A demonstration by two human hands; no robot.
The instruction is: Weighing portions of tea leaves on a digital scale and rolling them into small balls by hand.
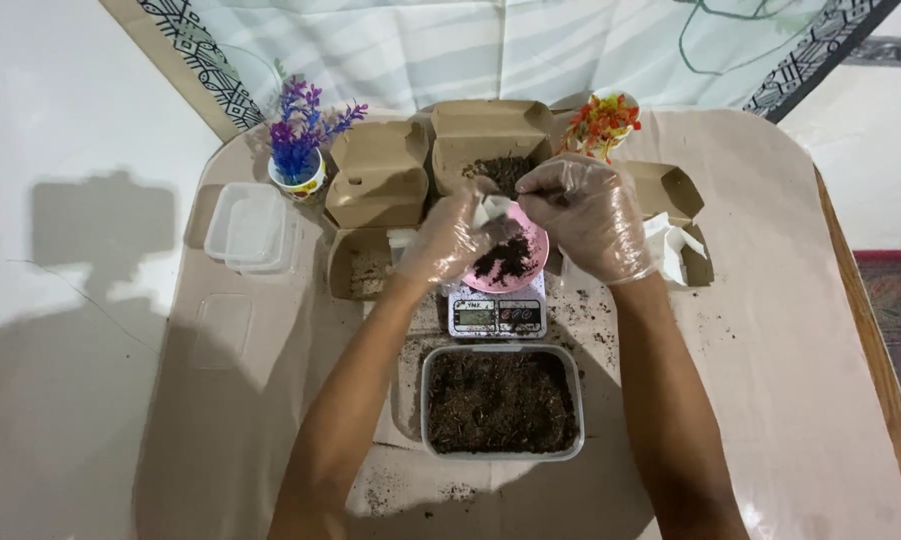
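Both my hands wear clear plastic gloves and hover over a pink bowl (529, 262) that holds dark soil and sits on a small white kitchen scale (495, 315). My left hand (451, 240) pinches a small white scoop-like piece (493, 209) above the bowl. Just right of it, my right hand (589, 212) is curled, fingertips pinched together; what it holds is unclear. A clear rectangular tub (502, 402) full of soil stands in front of the scale.
Brown cardboard boxes sit behind: a closed one (379, 175), an open one with soil (491, 140), one at left (356, 262), one at right with white scoops (676, 225). Purple plant (299, 140), orange plant (603, 120), clear tubs (249, 228). Soil crumbs dot the table.
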